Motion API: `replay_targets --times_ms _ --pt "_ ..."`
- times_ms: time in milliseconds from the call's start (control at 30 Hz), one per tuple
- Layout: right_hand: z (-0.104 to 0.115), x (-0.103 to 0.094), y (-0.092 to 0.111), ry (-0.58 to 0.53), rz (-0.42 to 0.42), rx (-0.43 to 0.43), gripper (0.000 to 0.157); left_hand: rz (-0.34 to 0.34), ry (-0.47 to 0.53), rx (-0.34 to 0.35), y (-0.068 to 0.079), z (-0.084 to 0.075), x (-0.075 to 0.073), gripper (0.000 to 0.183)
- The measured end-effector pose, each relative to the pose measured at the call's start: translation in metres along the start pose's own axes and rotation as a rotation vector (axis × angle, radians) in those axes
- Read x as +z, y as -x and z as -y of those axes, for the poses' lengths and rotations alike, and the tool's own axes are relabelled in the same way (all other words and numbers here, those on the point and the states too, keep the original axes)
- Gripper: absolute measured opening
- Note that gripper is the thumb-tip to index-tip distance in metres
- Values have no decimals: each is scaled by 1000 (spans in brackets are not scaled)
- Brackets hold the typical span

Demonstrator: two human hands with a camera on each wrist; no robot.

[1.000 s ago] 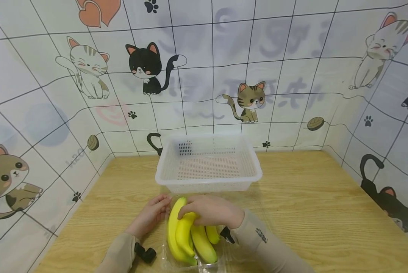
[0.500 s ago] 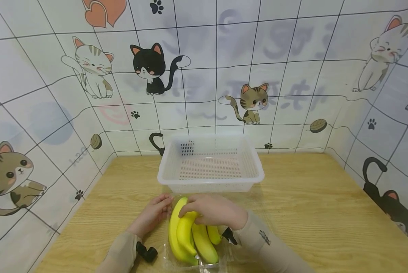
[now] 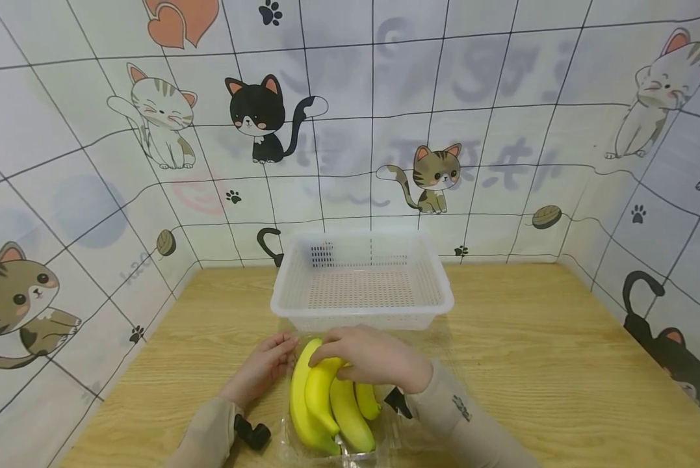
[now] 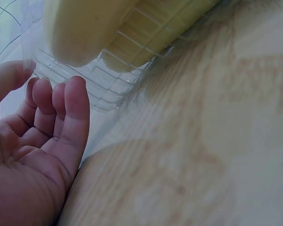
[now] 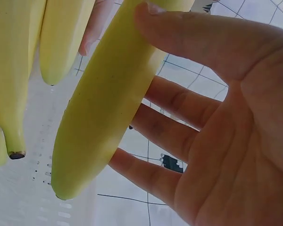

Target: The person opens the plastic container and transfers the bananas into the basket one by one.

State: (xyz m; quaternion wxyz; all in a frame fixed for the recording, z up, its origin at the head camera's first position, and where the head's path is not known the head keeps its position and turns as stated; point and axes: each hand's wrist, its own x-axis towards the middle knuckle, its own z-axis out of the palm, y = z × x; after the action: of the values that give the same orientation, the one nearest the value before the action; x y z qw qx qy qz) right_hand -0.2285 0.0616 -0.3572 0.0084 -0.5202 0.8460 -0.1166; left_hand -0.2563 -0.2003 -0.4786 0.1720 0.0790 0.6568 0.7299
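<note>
Several yellow bananas [image 3: 350, 419] lie side by side in a clear plastic box [image 4: 96, 87] at the near middle of the table. Over their far ends is my right hand [image 3: 370, 356], its thumb and fingers around one banana [image 5: 101, 103] in the right wrist view. That banana's far end is covered by the hand in the head view. My left hand [image 3: 262, 367] is at the box's far left corner. In the left wrist view its thumb and fingertips pinch the thin plastic edge, and the banana tips show just above through the ribbed wall.
Directly behind the box stands a white perforated basket [image 3: 361, 312], close to the back wall. The wood-grain table [image 3: 519, 338] extends to both sides. Cat-patterned sheets [image 3: 338, 143] enclose the back and sides. A black wrist mount [image 3: 251, 432] is strapped on the left sleeve.
My right hand has risen slightly and shifted a little right, and the banana in its grip has moved slightly with it. The left hand keeps its place at the box corner.
</note>
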Motion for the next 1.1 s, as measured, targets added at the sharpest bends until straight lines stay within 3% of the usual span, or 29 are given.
replay_targets --times_ms 500,1100 --pt "-4 -7 3 -5 -91 -40 44 -15 -14 -5 1 2 0 16" --pt "-11 -18 11 83 -134 -70 44 -26 -6 -10 0 -2 1 16"
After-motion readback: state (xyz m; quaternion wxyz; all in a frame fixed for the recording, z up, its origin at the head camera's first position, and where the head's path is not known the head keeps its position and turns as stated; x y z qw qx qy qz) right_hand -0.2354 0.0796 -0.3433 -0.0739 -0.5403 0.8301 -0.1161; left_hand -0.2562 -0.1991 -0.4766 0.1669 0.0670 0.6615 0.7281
